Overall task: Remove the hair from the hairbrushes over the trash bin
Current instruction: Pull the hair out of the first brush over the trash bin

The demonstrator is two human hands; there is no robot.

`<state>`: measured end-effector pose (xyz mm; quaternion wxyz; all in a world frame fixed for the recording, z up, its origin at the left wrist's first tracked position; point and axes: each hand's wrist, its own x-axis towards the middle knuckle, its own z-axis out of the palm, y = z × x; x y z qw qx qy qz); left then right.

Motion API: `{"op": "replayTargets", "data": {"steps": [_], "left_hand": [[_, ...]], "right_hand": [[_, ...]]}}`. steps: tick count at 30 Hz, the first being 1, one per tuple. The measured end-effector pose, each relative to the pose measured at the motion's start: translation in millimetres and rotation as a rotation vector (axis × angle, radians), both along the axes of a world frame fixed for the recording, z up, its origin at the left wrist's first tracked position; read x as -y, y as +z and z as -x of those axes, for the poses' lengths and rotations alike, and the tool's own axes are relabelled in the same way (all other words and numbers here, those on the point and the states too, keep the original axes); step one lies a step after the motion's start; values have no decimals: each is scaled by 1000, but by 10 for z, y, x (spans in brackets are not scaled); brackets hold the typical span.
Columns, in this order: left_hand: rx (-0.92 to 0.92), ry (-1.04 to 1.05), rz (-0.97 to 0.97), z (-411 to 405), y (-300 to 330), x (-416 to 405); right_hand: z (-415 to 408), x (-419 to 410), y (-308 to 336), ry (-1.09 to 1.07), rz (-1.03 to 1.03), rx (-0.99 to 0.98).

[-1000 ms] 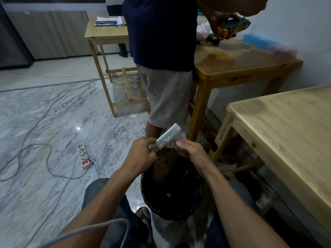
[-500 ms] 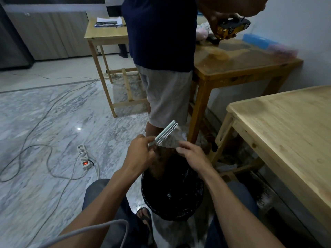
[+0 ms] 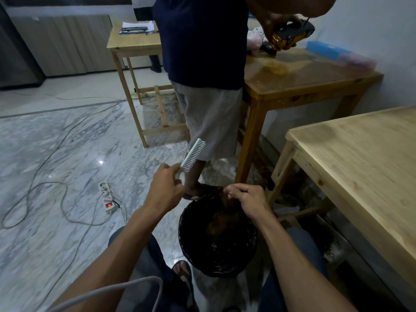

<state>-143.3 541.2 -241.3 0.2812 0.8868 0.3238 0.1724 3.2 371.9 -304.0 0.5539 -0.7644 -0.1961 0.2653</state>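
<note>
Cables trail across the marble floor (image 3: 56, 143) at the far left, running to a power strip (image 3: 107, 197) with its red switch lit. Next along, the left hand (image 3: 165, 190) is closed around the handle of a pale hairbrush (image 3: 192, 155), which tilts up and away, its bristles facing right and looking bare of hair. The brush sits left of the bin, not above it. Further right, the right hand (image 3: 248, 199) hovers over the far rim of the black-lined trash bin (image 3: 216, 262), fingertips pinched together on what I take to be a tuft of brown hair (image 3: 227, 200), though the dim light makes that hard to be sure of. More brown hair lies inside the bin. To finish this step well, I'd say open the fingers low over the liner so the strands drop in rather than drift, then check the bristle roots. Beyond stands another person (image 3: 202, 64) holding a toy car (image 3: 290, 36) beside a wooden table (image 3: 315, 82).
</note>
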Motion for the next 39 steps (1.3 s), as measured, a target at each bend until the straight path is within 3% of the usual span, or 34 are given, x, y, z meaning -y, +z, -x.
{"op": "replayTargets", "data": {"steps": [4,7,9,11,16,19,25,31,39], "left_hand": [[-17,-78,36,-18,31,73],[-4,-70,96,-33,14,142],[-40,-51,128,-39,-30,138],[-64,-47,165,-43,-57,132],[-57,-124,283,-56,-50,204],[-47,-169,329,-51,-52,245],[67,-181,270,-72,185,289],[132,-230,51,-366,628,480],[202,-524,-72,-955,1285,1166]], "right_hand": [[53,-85,8,238,163,-75],[16,-230,45,210,212,-71],[-25,-299,95,79,122,-83],[-80,-358,151,-42,-54,-244],[-86,-426,303,47,-169,-299],[-58,-430,446,-29,-239,-313],[-130,-403,785,-125,-256,-273],[-411,-148,1402,-171,-317,-156],[-905,774,2167,-389,-323,-4]]}}
